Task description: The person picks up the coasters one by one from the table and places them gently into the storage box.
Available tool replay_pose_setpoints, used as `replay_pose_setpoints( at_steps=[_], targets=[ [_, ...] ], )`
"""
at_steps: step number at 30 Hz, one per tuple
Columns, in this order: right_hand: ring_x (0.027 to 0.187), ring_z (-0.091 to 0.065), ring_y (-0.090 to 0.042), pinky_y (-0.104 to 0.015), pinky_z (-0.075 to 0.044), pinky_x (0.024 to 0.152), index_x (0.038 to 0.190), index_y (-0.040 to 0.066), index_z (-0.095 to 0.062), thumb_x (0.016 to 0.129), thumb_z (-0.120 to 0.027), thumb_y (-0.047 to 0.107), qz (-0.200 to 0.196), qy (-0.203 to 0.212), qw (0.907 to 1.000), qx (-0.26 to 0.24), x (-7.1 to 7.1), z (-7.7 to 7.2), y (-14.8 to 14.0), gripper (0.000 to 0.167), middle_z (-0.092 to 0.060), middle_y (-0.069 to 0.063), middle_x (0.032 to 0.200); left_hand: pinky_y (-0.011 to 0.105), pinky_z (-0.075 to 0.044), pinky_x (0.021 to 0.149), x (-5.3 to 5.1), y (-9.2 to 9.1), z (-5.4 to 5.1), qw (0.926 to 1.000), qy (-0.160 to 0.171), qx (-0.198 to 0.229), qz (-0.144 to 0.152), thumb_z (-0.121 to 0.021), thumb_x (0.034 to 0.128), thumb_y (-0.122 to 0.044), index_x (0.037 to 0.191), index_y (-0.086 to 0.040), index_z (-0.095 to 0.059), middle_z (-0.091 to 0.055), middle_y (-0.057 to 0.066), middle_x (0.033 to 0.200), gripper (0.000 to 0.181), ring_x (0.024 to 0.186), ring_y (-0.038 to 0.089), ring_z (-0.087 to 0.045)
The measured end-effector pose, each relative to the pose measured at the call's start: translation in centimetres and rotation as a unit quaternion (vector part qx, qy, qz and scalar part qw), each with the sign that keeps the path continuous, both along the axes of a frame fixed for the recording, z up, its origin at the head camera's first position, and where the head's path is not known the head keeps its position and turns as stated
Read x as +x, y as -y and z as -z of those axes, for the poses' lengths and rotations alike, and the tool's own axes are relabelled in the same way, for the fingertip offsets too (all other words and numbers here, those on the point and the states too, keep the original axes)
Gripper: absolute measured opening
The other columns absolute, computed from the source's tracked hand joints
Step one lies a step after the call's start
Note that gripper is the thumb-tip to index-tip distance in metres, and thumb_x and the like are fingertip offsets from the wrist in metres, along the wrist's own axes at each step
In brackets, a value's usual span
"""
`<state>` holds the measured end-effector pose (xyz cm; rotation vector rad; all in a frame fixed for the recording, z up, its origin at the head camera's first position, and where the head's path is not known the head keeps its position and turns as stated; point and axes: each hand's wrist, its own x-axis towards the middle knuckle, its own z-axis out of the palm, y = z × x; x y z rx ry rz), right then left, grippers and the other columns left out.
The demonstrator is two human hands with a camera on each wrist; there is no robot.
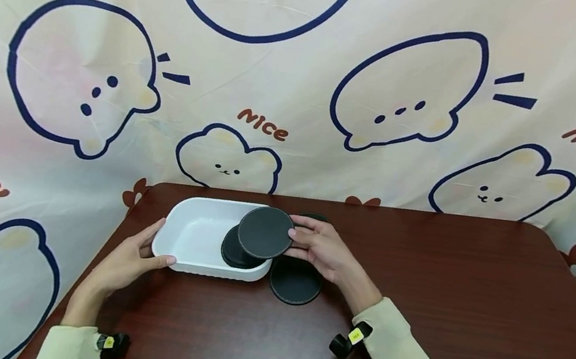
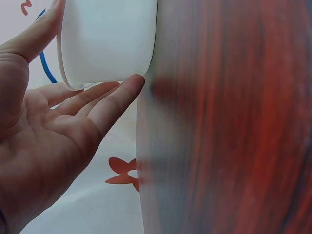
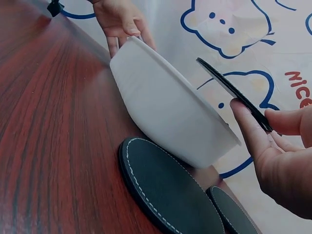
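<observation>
A white plastic tray [image 1: 187, 232] with rounded corners stands near the table's far left part. At its left end my left hand [image 1: 126, 260] holds the corner, thumb at the front edge and fingers along the end. My right hand [image 1: 327, 253] pinches a round black coaster [image 1: 264, 231] by its edge, tilted over the tray's right end. In the right wrist view this coaster [image 3: 234, 92] shows nearly edge-on between thumb and fingers. Inside the tray lies another black coaster [image 1: 234, 253], partly covered by the held one.
Just right of the tray, a black coaster with pale stitching [image 1: 295, 285] lies on the brown wooden table [image 1: 471, 312]. Behind the right hand, a further coaster [image 1: 314, 216] shows only its edge. A cartoon-printed cloth [image 1: 315, 82] hangs behind the table.
</observation>
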<state>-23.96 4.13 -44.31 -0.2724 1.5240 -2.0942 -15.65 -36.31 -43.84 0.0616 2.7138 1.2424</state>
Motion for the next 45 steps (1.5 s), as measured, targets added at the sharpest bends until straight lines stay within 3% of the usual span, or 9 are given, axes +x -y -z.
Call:
replay_pose_setpoints(
  at_steps=[19,35,39,42,45],
  targets=[
    [0.097,-0.079,-0.014,-0.037,-0.066,0.093,0.159,-0.001,-0.047,0.110,-0.056,0.003,-0.004,-0.016,0.9994,0.031,-0.8,-0.9,2.8,0.050,-0.066,-0.027,0.143,0.054,-0.053,0.109,0.0,0.0,-0.1,1.0000,-0.002,-0.003,-0.004,-0.080,0.0986,-0.030,0.173,-0.005,-0.011,-0.026,0.033,0.173,0.104,0.145,0.053,-0.052],
    [0.110,-0.078,-0.023,-0.040,-0.065,0.094,0.159,0.000,-0.047,0.109,-0.057,0.002,-0.003,-0.032,0.9962,0.081,-0.8,-1.7,4.9,0.051,-0.064,-0.027,0.148,0.051,-0.056,0.108,0.0,0.1,-0.1,1.0000,-0.003,-0.001,-0.002,-0.082,0.0971,-0.034,0.172,-0.005,-0.011,-0.028,0.033,0.172,0.107,0.144,0.051,-0.054],
    [0.119,-0.076,-0.031,-0.041,-0.065,0.094,0.157,-0.001,-0.049,0.109,-0.059,0.002,-0.006,-0.048,0.9938,0.100,-0.7,-1.7,5.3,0.050,-0.062,-0.026,0.150,0.051,-0.056,0.108,0.0,0.1,-0.2,1.0000,-0.001,-0.001,-0.003,-0.081,0.0975,-0.033,0.173,-0.005,-0.011,-0.027,0.033,0.172,0.107,0.145,0.051,-0.054],
    [0.125,-0.073,-0.034,-0.042,-0.064,0.097,0.152,0.001,-0.057,0.108,-0.063,0.007,0.005,-0.106,0.9825,0.153,-0.4,-2.1,5.3,0.045,-0.065,-0.023,0.147,0.051,-0.056,0.107,0.0,0.0,-0.2,1.0000,0.000,-0.001,-0.004,-0.081,0.0980,-0.032,0.173,-0.005,-0.011,-0.028,0.033,0.172,0.106,0.144,0.051,-0.054],
    [0.130,-0.071,-0.030,-0.044,-0.062,0.105,0.146,0.007,-0.066,0.106,-0.068,0.017,0.033,-0.188,0.9535,0.233,0.0,-2.6,4.9,0.041,-0.070,-0.015,0.143,0.052,-0.056,0.108,0.0,-0.1,-0.2,1.0000,0.001,-0.003,-0.006,-0.081,0.0983,-0.031,0.173,-0.005,-0.011,-0.029,0.033,0.172,0.105,0.144,0.051,-0.055]
  ],
)
